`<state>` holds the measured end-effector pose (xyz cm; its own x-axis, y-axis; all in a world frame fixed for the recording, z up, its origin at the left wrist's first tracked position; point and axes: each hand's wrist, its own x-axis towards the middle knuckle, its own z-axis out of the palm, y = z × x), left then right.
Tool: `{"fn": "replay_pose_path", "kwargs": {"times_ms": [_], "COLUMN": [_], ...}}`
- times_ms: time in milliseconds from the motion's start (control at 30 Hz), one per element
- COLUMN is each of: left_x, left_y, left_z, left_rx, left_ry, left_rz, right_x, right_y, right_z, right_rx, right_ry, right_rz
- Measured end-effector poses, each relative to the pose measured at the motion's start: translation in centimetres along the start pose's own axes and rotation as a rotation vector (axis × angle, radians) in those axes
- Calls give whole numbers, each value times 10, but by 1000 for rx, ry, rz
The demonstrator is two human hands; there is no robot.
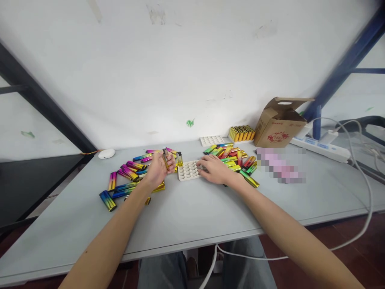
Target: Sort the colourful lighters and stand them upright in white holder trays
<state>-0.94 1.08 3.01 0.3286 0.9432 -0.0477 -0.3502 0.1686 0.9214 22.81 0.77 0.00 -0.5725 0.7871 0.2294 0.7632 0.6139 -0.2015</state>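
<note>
A lighter (166, 159) stands upright in the grip of my left hand (159, 166), at the left of a white tray with rows of holes (188, 171). One yellow lighter with a dark top (179, 159) stands at the tray's back left corner. My right hand (213, 168) rests over the tray's right end, its fingers bent and apart; no object shows in it. Shiny blue, purple and gold lighters (130, 172) lie loose around my left hand. Green, red and yellow ones (237, 157) lie beyond and beside my right hand.
Against the wall are another white tray (212, 140), a tray filled with upright orange lighters (241, 134) and an open cardboard box (278, 127). A power strip (323, 148) with white cables lies at the right. A white case (106, 154) sits at the back left.
</note>
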Motion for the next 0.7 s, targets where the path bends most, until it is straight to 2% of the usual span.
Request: {"fn": "replay_pose_path", "kwargs": {"times_ms": [267,467,700], "left_x": [-2,-1,1], "left_y": [0,0,-2], "left_z": [4,-1,-4], "left_rx": [-35,-107,-78], "left_ry": [-66,-107,-93], "left_rz": [-1,-16,68], "right_x": [0,0,0], "right_y": [-1,-1,0], "right_z": [-1,-1,1], "right_rx": [-3,2,15], "right_ry": [9,7,16], "right_rz": [-3,1,-8]}}
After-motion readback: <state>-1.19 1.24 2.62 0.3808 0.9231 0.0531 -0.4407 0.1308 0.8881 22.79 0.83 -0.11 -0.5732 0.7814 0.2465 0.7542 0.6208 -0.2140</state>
